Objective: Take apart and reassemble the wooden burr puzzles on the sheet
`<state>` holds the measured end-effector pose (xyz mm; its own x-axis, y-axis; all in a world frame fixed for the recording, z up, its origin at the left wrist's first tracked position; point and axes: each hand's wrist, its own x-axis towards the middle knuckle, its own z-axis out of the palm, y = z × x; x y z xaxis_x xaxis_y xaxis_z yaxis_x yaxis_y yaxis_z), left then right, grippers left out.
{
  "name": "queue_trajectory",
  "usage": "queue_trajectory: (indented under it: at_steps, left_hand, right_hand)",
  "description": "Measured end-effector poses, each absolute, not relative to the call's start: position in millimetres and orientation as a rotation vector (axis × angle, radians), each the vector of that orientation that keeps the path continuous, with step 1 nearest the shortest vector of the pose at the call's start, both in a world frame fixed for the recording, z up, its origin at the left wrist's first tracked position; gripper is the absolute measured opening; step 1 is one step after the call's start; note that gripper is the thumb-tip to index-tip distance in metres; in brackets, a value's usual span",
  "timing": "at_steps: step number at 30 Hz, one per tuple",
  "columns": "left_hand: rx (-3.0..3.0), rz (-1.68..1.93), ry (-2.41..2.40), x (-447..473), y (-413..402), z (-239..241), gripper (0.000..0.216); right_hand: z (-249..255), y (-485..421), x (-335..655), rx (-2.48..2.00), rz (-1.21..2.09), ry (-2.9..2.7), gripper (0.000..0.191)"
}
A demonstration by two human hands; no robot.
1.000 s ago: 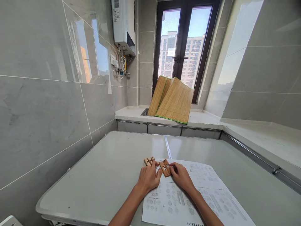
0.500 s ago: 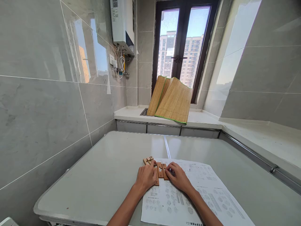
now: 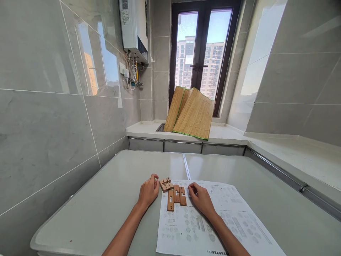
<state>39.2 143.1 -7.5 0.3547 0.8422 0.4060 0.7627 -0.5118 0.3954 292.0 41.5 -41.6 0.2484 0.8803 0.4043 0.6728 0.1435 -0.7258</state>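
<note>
Several notched wooden puzzle pieces lie on the table between my hands. Three long pieces (image 3: 176,196) lie side by side on the top edge of a printed instruction sheet (image 3: 202,224). A small cluster of pieces (image 3: 165,184) sits just beyond them, off the sheet. My left hand (image 3: 148,192) rests on the table left of the cluster, fingers curled, fingertips beside the pieces and holding nothing I can see. My right hand (image 3: 200,199) lies on the sheet right of the long pieces, fingers bent, with nothing visible in it.
The grey table (image 3: 112,199) has a seam down its middle and meets a tiled wall on the left. Behind it runs a white counter (image 3: 229,133) with folded bamboo mats (image 3: 191,113) leaning at the window. A water heater (image 3: 133,25) hangs at upper left.
Both hands have drawn apart from the wooden pieces. The long pieces that were under my fingers now lie free in a row on the sheet. The camera has shifted slightly.
</note>
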Motion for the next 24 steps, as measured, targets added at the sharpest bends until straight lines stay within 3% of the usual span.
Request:
queue_trajectory:
  at_steps: [24]
  left_hand:
    - [2.446, 0.771, 1.484, 40.9, 145.2, -9.1, 0.011]
  right_hand:
    - [-43.7, 41.9, 290.2, -1.692, 0.238, -1.579, 0.032]
